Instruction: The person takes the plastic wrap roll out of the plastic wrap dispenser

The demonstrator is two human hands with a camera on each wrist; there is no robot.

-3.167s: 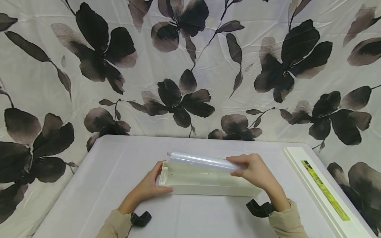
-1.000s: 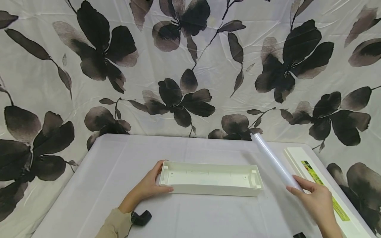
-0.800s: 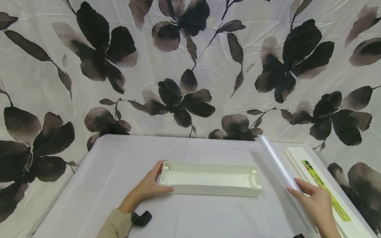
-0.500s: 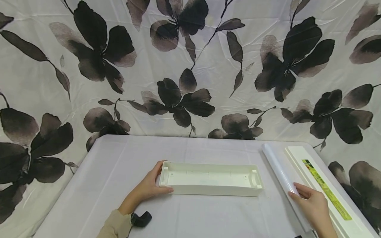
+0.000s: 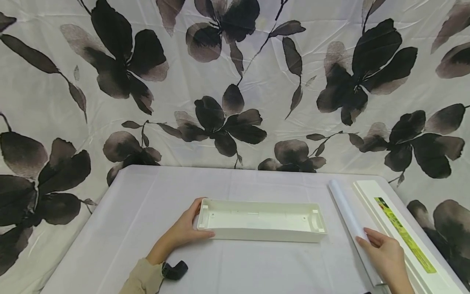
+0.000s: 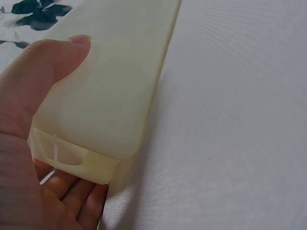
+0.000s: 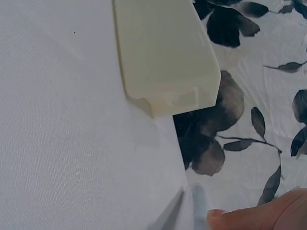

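A long white plastic tray-like box (image 5: 264, 234) sits lengthwise in the middle of the table, its hollow facing up. My left hand (image 5: 183, 226) grips its left end, thumb on the near wall and fingers behind; the left wrist view shows the thumb flat on the box's side (image 6: 115, 91). To the right, a roll of clear plastic wrap (image 5: 345, 212) lies slanted on the table. My right hand (image 5: 385, 253) holds it between thumb and fingers near its lower half. In the right wrist view only the thumb and a blurred piece of the roll (image 7: 199, 206) show.
A long white lid-like piece (image 5: 367, 190) with a yellow-green label strip (image 5: 405, 234) lies along the table's right edge, beside the roll. White cloth covers the table (image 5: 165, 183). Behind it hangs a floral curtain (image 5: 227, 77).
The right hand has lifted the wrap roll from over the box, carried it right, turned it and lowered it beside the labelled piece. The left hand and box have stayed put.
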